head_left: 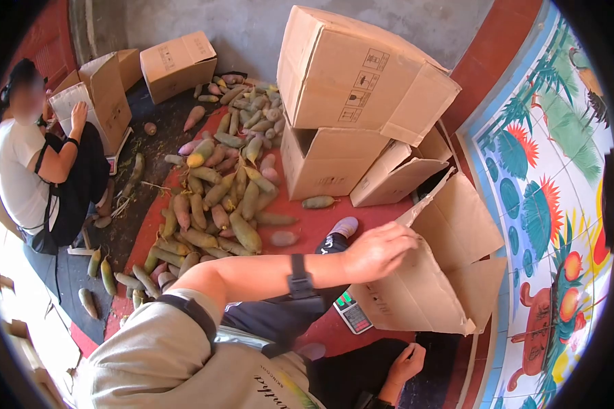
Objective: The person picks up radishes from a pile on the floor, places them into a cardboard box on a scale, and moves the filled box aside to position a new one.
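Observation:
My left hand point(382, 251) reaches across to an open cardboard box point(423, 286), with its fingers curled together by the near left edge. What those fingers hold, if anything, is hidden. The box tilts toward me on a digital scale point(353, 315), whose keypad and green display show at the left. My right hand point(406, 361) is closed by my dark-clothed leg at the lower right, with nothing visible in it. A large heap of green and pinkish radishes point(215, 191) spreads over the red mat point(314, 238) to my left.
Two large boxes point(368, 75) are stacked ahead, beside another open box point(396, 174). At the left a seated person point(34, 163) handles a cardboard box point(106, 102) on a scale. One closed box point(177, 65) stands by the wall. A painted tile wall point(532, 204) borders the right.

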A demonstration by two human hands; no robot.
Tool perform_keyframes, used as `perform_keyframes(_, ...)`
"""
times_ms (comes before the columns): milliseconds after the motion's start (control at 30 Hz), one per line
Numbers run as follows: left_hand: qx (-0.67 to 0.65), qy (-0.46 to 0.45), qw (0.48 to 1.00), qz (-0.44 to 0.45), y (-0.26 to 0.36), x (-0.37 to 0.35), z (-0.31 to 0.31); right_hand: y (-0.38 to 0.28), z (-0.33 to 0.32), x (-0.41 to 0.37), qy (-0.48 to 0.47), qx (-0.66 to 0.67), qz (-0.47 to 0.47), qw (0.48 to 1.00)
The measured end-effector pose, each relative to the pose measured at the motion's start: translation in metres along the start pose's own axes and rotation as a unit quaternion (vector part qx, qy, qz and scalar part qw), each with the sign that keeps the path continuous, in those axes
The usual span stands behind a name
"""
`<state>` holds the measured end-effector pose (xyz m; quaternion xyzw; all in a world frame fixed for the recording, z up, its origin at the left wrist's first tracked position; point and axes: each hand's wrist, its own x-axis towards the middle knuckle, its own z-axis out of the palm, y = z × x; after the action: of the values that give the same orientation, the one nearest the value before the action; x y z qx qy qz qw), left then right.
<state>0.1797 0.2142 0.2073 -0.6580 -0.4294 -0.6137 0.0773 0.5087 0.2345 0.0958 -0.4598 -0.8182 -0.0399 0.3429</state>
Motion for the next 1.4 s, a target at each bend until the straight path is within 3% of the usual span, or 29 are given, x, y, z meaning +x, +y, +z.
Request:
perform_keyframes(67,0.068,-0.021,0.997,-0.013,-0.008,-0.021,-0.020,0.001,0.000,-0.001,-0.002,0.003,0.003,1.000)
perform_keyframes(200,0.126,-0.095,0.978,-0.137,-0.037,-0.090,-0.070,0.003,-0.001,-0.002,-0.001,-0.001,0.007,1.000)
perform_keyframes(333,0.216,-0.113,0.946,-0.213,-0.048,-0.171,-0.123,0.004,-0.001,-0.003,-0.003,-0.001,0.001,1.000)
perform_keyframes(400,0.279,-0.265,0.847,-0.366,-0.063,-0.246,-0.147,0.001,-0.002,-0.001,-0.010,0.000,0.004,1.000)
perform_keyframes(467,0.297,-0.348,0.783,-0.422,-0.057,-0.298,-0.170,0.000,-0.002,0.000,-0.018,0.000,0.007,1.000)
perform_keyframes(533,0.325,-0.448,0.683,-0.478,-0.041,-0.323,-0.183,0.001,-0.001,0.000,-0.026,-0.002,0.004,1.000)
perform_keyframes(600,0.295,-0.472,0.609,-0.565,-0.022,-0.352,-0.199,0.001,-0.001,0.001,-0.031,-0.004,0.003,0.999)
perform_keyframes(667,0.308,-0.487,0.554,-0.601,-0.007,-0.391,-0.208,0.001,-0.001,0.002,-0.037,-0.009,0.000,0.999)
perform_keyframes(800,0.255,-0.562,0.539,-0.573,0.019,-0.443,-0.227,0.003,-0.001,0.001,-0.038,-0.017,-0.002,0.999)
perform_keyframes(867,0.248,-0.637,0.445,-0.579,0.034,-0.443,-0.230,0.005,0.000,0.001,-0.035,-0.022,-0.007,0.999)
perform_keyframes(1033,0.242,-0.665,0.400,-0.582,0.068,-0.430,-0.233,0.002,-0.003,0.003,-0.052,-0.027,-0.006,0.998)
perform_keyframes(1233,0.259,-0.741,0.400,-0.472,0.078,-0.475,-0.234,-0.001,-0.005,0.004,-0.062,-0.037,0.003,0.997)
perform_keyframes(1300,0.274,-0.666,0.477,-0.504,0.084,-0.483,-0.229,0.000,-0.005,0.004,-0.065,-0.038,0.002,0.997)
perform_keyframes(1333,0.270,-0.667,0.475,-0.507,0.088,-0.484,-0.227,0.000,-0.004,0.004,-0.063,-0.039,0.004,0.997)
perform_keyframes(1400,0.222,-0.643,0.548,-0.487,0.097,-0.439,-0.219,0.000,-0.005,0.004,-0.068,-0.042,0.003,0.997)
